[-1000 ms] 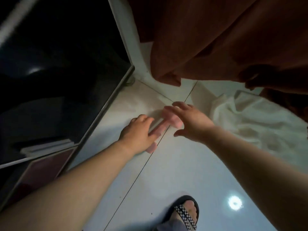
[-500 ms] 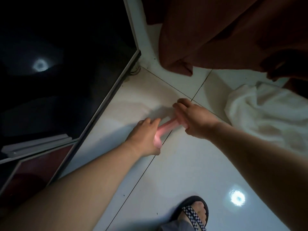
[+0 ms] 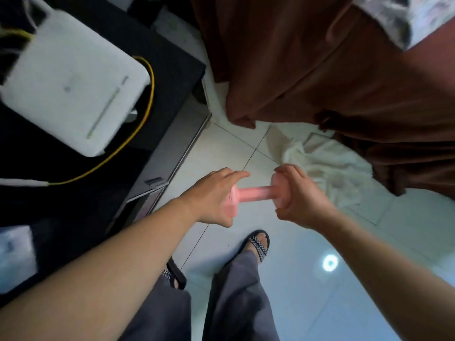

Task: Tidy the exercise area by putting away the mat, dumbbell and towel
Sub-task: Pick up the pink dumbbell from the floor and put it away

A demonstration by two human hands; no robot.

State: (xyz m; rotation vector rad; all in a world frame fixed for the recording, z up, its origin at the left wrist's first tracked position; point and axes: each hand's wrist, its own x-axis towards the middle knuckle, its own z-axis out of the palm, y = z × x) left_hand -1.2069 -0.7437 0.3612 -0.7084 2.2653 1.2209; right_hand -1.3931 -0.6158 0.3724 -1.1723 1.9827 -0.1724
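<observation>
1. Head view, hands: pink dumbbell [image 3: 251,193] gripped at both ends. Left hand [image 3: 211,195] draped over the left head with the thumb underneath; right hand [image 3: 300,195] curled tight round the right head. Handle bare between them.
2. Head view, the change: half a second ago flat on the tiles with both hands just closing on it; now clear of the white tiled floor [image 3: 369,242] and held roughly level in the air. Much higher viewpoint than before, grey trouser legs [image 3: 236,291] and a checked sandal [image 3: 257,244] now showing below. Most likely a rise from a crouch to standing.
3. Head view, what it means: pick-up of the dumbbell done, putting away not yet. Carry to a storage spot probably next; no such spot identifiable here.
4. Head view, still to do: white towel [image 3: 327,166] crumpled on the floor just beyond the right hand, at the foot of the brown curtain [image 3: 320,70], untouched. No mat anywhere in view.
5. Head view, surroundings: black bench [image 3: 172,70] to the left, now seen from above, carrying a white router [image 3: 71,82] with a yellow cable [image 3: 138,134] looping past it. Worth keeping the weight clear of both on the way past.
</observation>
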